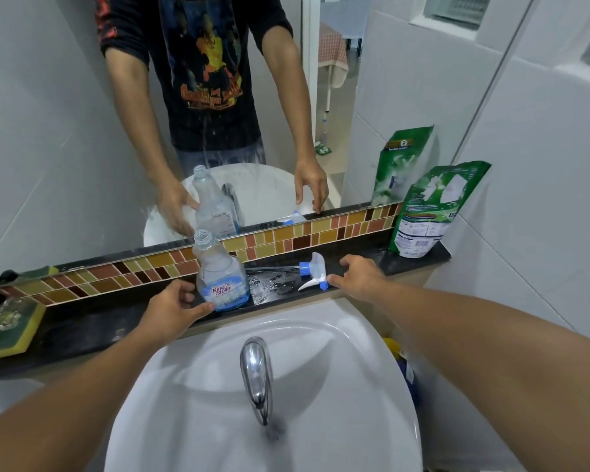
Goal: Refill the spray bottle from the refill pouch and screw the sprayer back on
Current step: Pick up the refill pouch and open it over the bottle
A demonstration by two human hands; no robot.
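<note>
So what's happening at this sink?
A person stands at a sink. The left hand touches the base of an uncapped bottle, nearly empty, on the dark ledge. The right hand reaches for the sprayer lying beside it. The green pouch stands untouched at the ledge's right end.

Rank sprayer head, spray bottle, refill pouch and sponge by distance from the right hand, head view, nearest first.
From the right hand:
1. Sprayer head, lying on the ledge at the fingertips, just left.
2. Spray bottle, upright and uncapped, farther left beside the left hand.
3. Refill pouch, standing at the ledge's right end.
4. Sponge, far left end.
</note>
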